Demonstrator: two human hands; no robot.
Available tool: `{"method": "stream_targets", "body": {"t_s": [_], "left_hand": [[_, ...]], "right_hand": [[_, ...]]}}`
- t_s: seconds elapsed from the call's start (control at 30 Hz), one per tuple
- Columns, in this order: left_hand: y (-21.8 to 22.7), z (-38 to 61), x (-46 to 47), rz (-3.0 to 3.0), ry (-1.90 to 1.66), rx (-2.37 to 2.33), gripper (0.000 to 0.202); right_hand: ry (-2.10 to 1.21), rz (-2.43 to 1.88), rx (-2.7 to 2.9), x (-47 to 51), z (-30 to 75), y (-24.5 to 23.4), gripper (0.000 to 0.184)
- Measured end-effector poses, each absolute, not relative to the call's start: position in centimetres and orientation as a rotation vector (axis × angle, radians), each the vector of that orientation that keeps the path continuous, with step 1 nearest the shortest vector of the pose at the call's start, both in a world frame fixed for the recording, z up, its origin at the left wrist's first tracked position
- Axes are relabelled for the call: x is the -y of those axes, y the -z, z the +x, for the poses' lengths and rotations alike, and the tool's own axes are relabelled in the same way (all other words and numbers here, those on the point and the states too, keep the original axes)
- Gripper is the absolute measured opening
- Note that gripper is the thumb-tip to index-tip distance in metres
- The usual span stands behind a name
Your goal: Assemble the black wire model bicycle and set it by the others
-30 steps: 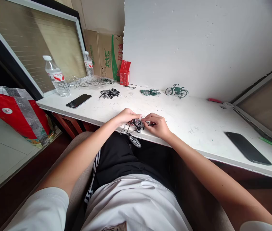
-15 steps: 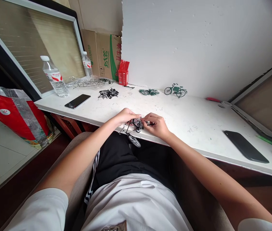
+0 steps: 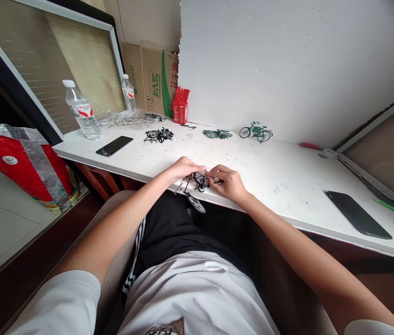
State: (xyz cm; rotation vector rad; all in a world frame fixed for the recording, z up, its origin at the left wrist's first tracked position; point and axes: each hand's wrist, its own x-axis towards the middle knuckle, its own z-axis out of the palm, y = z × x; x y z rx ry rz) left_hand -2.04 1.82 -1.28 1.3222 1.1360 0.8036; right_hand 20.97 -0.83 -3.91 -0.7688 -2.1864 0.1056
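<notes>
A small black model bicycle (image 3: 195,190) hangs over the front edge of the white table (image 3: 280,172), one wheel up between my hands and the other wheel below the edge. My left hand (image 3: 182,169) is closed on its upper wheel end from the left. My right hand (image 3: 228,182) pinches a small dark part against the same wheel from the right; what that part is I cannot make out.
On the table stand a finished green model bicycle (image 3: 256,132), a flat green one (image 3: 217,134), a heap of black parts (image 3: 158,135), two phones (image 3: 114,145) (image 3: 358,215), two water bottles (image 3: 81,111), a red carton (image 3: 180,106) and wire sprues (image 3: 127,120). A cardboard box (image 3: 155,80) leans behind.
Both hands stay closed at the black bicycle's upper wheel; only slight shifts of the view and the fingers show.
</notes>
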Motion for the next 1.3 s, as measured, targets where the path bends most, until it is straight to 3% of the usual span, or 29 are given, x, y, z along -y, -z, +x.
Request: {"method": "stream_targets", "body": {"t_s": [0.23, 1.3], "left_hand": [[1.13, -2.00, -1.69, 1.387, -0.778, -1.152, 0.046], [0.97, -1.67, -1.30, 1.381, -0.812, -1.187, 0.039]], "right_hand": [[-0.060, -0.782, 2.218, 0.63, 21.28, 4.19, 0.026], [-0.012, -0.731, 2.242, 0.51, 21.49, 4.33, 0.020]]}}
